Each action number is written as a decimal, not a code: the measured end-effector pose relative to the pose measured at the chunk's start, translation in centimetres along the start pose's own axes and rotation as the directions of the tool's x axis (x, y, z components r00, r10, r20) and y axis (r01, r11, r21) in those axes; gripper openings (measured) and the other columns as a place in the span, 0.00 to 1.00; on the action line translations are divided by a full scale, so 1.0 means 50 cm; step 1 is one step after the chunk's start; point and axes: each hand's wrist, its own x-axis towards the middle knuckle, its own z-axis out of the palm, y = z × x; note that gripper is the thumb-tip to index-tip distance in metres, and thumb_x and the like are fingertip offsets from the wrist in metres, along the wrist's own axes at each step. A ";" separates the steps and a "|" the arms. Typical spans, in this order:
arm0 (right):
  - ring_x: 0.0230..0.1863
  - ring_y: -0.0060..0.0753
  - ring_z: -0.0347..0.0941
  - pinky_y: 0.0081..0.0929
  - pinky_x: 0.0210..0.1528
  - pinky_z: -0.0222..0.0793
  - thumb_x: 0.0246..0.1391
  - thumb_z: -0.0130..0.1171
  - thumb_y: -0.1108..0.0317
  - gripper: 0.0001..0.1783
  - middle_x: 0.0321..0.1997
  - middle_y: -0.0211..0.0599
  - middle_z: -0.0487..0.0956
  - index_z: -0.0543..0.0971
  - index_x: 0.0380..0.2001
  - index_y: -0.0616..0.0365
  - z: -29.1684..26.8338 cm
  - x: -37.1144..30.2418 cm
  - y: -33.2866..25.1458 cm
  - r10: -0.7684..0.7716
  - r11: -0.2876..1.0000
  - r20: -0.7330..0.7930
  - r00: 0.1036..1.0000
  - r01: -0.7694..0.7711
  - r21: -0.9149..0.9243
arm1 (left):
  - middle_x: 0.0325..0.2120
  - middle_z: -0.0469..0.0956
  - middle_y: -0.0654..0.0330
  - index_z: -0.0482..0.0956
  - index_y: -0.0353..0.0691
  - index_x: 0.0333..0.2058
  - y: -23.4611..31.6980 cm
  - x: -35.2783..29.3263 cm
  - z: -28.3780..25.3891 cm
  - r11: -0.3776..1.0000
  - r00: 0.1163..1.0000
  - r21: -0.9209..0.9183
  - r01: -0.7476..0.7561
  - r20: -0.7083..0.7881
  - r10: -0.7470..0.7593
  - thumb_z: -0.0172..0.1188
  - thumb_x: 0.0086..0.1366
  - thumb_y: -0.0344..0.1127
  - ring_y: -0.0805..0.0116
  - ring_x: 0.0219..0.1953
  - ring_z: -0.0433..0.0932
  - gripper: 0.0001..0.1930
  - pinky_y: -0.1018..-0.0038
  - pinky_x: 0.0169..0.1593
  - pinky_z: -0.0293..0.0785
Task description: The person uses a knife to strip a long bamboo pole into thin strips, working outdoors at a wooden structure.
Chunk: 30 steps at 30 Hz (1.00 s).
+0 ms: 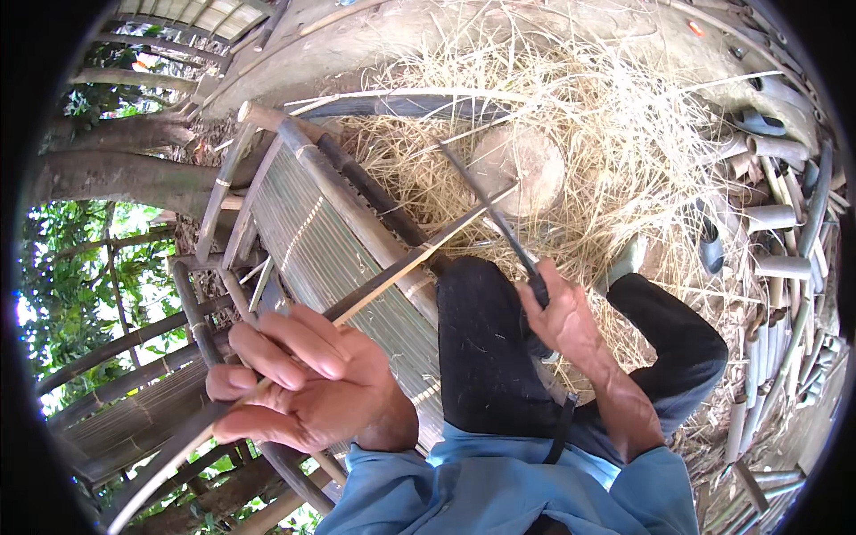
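A long split bamboo strip runs slantwise from the lower left to the middle of the view, with a dark outer side and a pale edge. My left hand is closed around it, palm turned up, thumb and fingertips gripping. In my right hand is a knife with a dark handle, its long narrow blade pointing up and left. The blade crosses the strip close to the strip's far end; whether they touch I cannot tell. Beneath the crossing lies a round wooden block.
Pale bamboo shavings cover the ground around the block. A slatted bamboo bench stands to my left. My bent legs are below the knife. At the right are a dark sandal and stacked bamboo pieces.
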 end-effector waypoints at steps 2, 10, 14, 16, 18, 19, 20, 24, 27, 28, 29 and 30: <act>0.25 0.60 0.80 0.47 0.25 0.76 0.60 0.64 0.67 0.12 0.23 0.56 0.80 0.73 0.40 0.60 -0.021 -0.017 -0.064 -0.177 0.984 -0.051 0.983 0.178 0.019 | 0.26 0.64 0.60 0.68 0.41 0.46 0.007 -0.018 0.003 1.000 0.981 0.011 0.024 0.194 -0.025 0.38 0.77 0.61 0.71 0.20 0.60 0.26 0.74 0.27 0.61; 0.23 0.49 0.78 0.40 0.22 0.76 0.58 0.66 0.67 0.11 0.26 0.43 0.75 0.75 0.38 0.58 -0.044 -0.061 -0.188 -0.431 0.900 -0.038 0.901 0.433 0.055 | 0.23 0.59 0.65 0.62 0.45 0.42 0.016 -0.057 0.039 1.000 0.994 0.003 -0.005 0.105 0.005 0.39 0.76 0.63 0.74 0.20 0.54 0.24 0.75 0.27 0.57; 0.21 0.42 0.77 0.37 0.21 0.75 0.58 0.66 0.67 0.11 0.26 0.41 0.75 0.76 0.39 0.59 -0.032 -0.055 -0.168 -0.460 0.886 0.023 0.888 0.460 -0.053 | 0.22 0.59 0.64 0.71 0.40 0.42 0.007 -0.054 0.028 1.000 0.997 -0.017 -0.010 0.070 0.012 0.43 0.77 0.60 0.75 0.19 0.55 0.25 0.76 0.24 0.52; 0.20 0.41 0.76 0.37 0.21 0.75 0.57 0.67 0.67 0.12 0.27 0.40 0.75 0.77 0.39 0.60 -0.041 -0.077 -0.173 -0.541 0.838 0.054 0.839 0.543 -0.046 | 0.21 0.59 0.65 0.71 0.41 0.42 0.006 -0.062 0.026 1.000 0.999 -0.005 -0.028 0.042 0.028 0.44 0.77 0.59 0.75 0.19 0.55 0.24 0.77 0.24 0.54; 0.19 0.44 0.75 0.38 0.20 0.74 0.57 0.67 0.66 0.11 0.24 0.42 0.73 0.75 0.35 0.58 -0.035 -0.055 -0.158 -0.454 0.885 0.047 0.890 0.456 -0.093 | 0.21 0.59 0.65 0.71 0.41 0.41 0.008 -0.060 0.035 1.000 1.000 0.002 -0.030 0.008 0.030 0.45 0.77 0.59 0.75 0.19 0.56 0.24 0.78 0.23 0.53; 0.19 0.45 0.76 0.38 0.19 0.73 0.57 0.67 0.65 0.11 0.23 0.43 0.73 0.74 0.34 0.57 -0.028 -0.030 -0.126 -0.398 0.902 0.040 0.916 0.399 -0.163 | 0.21 0.59 0.65 0.71 0.41 0.41 0.010 -0.058 0.043 0.999 0.999 0.033 -0.030 -0.014 0.031 0.46 0.76 0.59 0.75 0.19 0.56 0.23 0.78 0.23 0.53; 0.19 0.46 0.76 0.39 0.18 0.73 0.58 0.66 0.65 0.13 0.22 0.43 0.73 0.71 0.31 0.56 -0.027 -0.006 -0.120 -0.400 0.905 -0.030 0.916 0.389 -0.173 | 0.22 0.57 0.68 0.64 0.47 0.40 0.014 -0.052 0.045 0.999 0.998 0.042 0.012 -0.065 -0.009 0.43 0.74 0.64 0.76 0.20 0.53 0.24 0.79 0.26 0.55; 0.19 0.45 0.75 0.39 0.19 0.73 0.58 0.66 0.64 0.13 0.24 0.42 0.75 0.71 0.31 0.56 -0.053 -0.053 -0.153 -0.485 0.869 0.064 0.872 0.489 -0.074 | 0.22 0.58 0.67 0.65 0.47 0.40 0.027 -0.047 0.030 0.998 1.000 0.062 0.013 0.010 -0.014 0.43 0.75 0.63 0.77 0.20 0.54 0.23 0.80 0.27 0.56; 0.22 0.52 0.77 0.46 0.21 0.74 0.60 0.63 0.64 0.11 0.24 0.47 0.76 0.73 0.37 0.56 -0.027 -0.016 -0.098 -0.410 0.905 0.062 0.910 0.415 -0.099 | 0.22 0.58 0.67 0.64 0.47 0.38 0.024 -0.048 0.034 0.999 0.999 0.052 -0.003 -0.033 0.005 0.43 0.75 0.63 0.77 0.20 0.54 0.23 0.80 0.26 0.56; 0.24 0.55 0.78 0.48 0.23 0.75 0.62 0.62 0.63 0.11 0.24 0.50 0.76 0.73 0.39 0.56 -0.022 0.006 -0.075 -0.238 0.958 0.098 0.966 0.250 -0.140 | 0.22 0.58 0.67 0.63 0.47 0.37 0.015 -0.048 0.039 0.996 0.994 0.084 0.013 -0.105 -0.004 0.43 0.75 0.63 0.76 0.19 0.53 0.23 0.79 0.25 0.54; 0.23 0.55 0.77 0.47 0.24 0.75 0.63 0.61 0.63 0.10 0.25 0.48 0.76 0.73 0.38 0.56 -0.031 0.024 -0.063 -0.253 0.955 0.087 0.964 0.263 -0.136 | 0.22 0.58 0.67 0.63 0.47 0.37 0.014 -0.046 0.033 0.995 0.995 0.100 0.008 -0.096 0.002 0.43 0.75 0.63 0.76 0.19 0.53 0.23 0.79 0.25 0.54; 0.23 0.55 0.77 0.46 0.24 0.76 0.63 0.61 0.63 0.10 0.25 0.47 0.76 0.73 0.38 0.57 -0.035 0.004 -0.068 -0.295 0.938 0.108 0.949 0.309 -0.155 | 0.22 0.58 0.67 0.62 0.47 0.36 0.013 -0.045 0.023 0.997 0.999 0.083 0.000 -0.054 0.005 0.43 0.75 0.62 0.76 0.19 0.53 0.23 0.79 0.25 0.54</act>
